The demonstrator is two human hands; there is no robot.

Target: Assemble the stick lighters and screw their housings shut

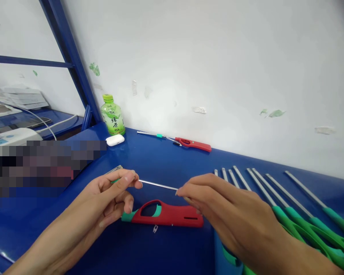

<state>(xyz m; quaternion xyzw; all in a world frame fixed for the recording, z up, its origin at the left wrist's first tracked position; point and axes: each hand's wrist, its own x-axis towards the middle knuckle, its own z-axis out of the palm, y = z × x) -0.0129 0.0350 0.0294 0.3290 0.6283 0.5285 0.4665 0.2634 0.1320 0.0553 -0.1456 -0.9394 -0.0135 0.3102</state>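
A thin silvery rod (157, 185) stretches between my two hands above the blue table. My left hand (111, 196) pinches its left end between thumb and forefinger, the other fingers curled below. A flat metal tip (114, 169) and a bit of green show behind this hand; the rest of that piece is hidden. My right hand (232, 210) has its fingertips closed on the rod's right end. Just below the rod lies a red lighter handle (176, 215) with a teal trigger and teal neck. Near its lower edge is a tiny pale clip (155, 229).
Several green lighters with metal barrels (299, 196) lie at the right, partly behind my right hand. Against the wall lies another red lighter (193, 144) with exposed wires. A green tea bottle (113, 116) and a white case (115, 140) stand at the back left, near a blue frame post (71, 57).
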